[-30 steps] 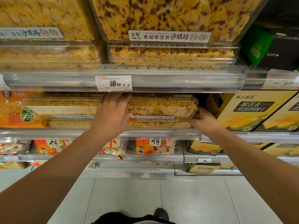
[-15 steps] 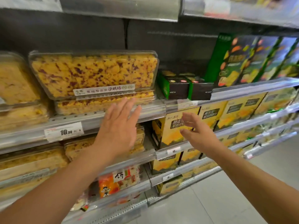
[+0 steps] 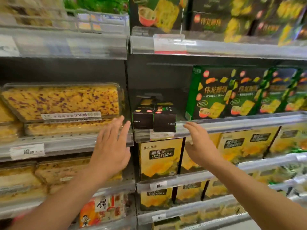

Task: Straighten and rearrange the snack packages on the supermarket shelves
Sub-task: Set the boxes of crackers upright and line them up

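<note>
Now we are reaching both empty hands, left hand [image 3: 110,151] and right hand [image 3: 198,146], fingers spread, toward two small black-and-green cardboard boxes [image 3: 153,117] lying flat and overhanging the shelf's front edge [image 3: 232,124]; they are still awaiting straightening.

A clear plastic tray of golden-yellow puffed cake [image 3: 61,102] is flecked all over with dark purple-red bits, and a white label strip with dark characters runs across its front. Two small black cardboard boxes [image 3: 154,120] have green edges, with yellow and red dots on top. Tall green cardboard boxes [image 3: 211,93] carry yellow lettering and scattered yellow, orange and red shapes. Below, yellow cardboard boxes [image 3: 160,159] show a black panel with pale characters above an orange-yellow picture. A lower orange foil packet [image 3: 101,209] has a white patch with a bold black character. Shelf rails [image 3: 66,143] are pale grey, with white price tags [image 3: 27,151].
</note>
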A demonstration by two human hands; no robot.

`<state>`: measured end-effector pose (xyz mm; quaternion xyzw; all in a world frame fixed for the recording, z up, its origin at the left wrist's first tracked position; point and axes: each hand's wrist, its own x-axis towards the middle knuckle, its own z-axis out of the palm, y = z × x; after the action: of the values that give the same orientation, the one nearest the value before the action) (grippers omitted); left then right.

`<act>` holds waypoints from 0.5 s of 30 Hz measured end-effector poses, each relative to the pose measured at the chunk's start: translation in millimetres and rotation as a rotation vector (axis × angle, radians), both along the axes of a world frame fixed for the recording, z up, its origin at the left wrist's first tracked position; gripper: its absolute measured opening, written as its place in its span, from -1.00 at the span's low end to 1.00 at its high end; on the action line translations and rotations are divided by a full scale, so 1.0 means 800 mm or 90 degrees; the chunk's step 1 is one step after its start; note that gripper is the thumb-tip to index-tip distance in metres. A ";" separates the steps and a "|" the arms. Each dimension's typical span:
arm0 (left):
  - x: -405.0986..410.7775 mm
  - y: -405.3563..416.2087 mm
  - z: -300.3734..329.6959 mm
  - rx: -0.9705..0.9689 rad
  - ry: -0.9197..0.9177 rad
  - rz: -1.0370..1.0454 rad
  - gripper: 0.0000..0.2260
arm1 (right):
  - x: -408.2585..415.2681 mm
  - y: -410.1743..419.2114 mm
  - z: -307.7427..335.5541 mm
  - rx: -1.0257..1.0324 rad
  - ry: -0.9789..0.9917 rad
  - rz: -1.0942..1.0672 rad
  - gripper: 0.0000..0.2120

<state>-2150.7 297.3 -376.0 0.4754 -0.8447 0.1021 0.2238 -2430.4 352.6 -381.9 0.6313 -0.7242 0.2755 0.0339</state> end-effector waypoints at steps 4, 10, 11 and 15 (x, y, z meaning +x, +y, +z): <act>-0.057 0.027 0.024 -0.086 0.077 -0.047 -0.26 | -0.021 -0.026 0.012 -0.011 0.070 0.105 -0.28; -0.102 0.033 0.050 -0.114 -0.007 -0.019 -0.27 | -0.034 -0.044 0.009 0.022 0.078 0.185 -0.31; -0.107 0.029 0.054 -0.109 -0.030 -0.006 -0.26 | -0.035 -0.045 0.009 0.010 0.079 0.186 -0.34; -0.121 0.015 0.068 -0.086 -0.073 0.005 -0.31 | -0.037 -0.050 0.015 0.012 0.053 0.199 -0.37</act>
<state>-2247.7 308.9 -321.9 0.4562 -0.8453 0.1870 0.2061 -2460.1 312.7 -370.1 0.7477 -0.6174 0.2441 0.0148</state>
